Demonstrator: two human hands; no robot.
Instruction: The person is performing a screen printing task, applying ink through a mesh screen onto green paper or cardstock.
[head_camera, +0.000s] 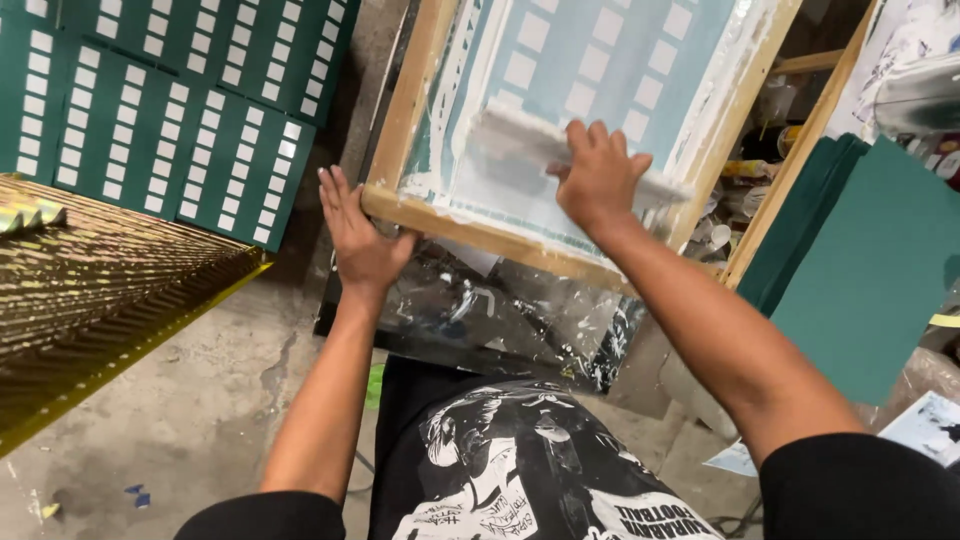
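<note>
Left hand (358, 240) flat, fingers extended, pressed on near rail of wooden screen frame (480, 232). Right hand (600, 178) closed over squeegee (530, 140), blade on mesh inside frame, pale ink smeared around it. Frame tilted above paint-spattered bench (500, 320). Green printed sheets (170, 110) with white rectangles lie left, on drying rack (110, 290). Blank green sheets (870, 270) stacked right. Jars (745, 200) behind frame; contents not discernible.

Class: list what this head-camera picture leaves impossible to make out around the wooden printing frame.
- Squeegee: blurred; the right hand covers its middle.
- Wooden frame: far end cut by the top edge.
- Surface under the mesh: hidden.
- Left hand: palm hidden against the frame.
</note>
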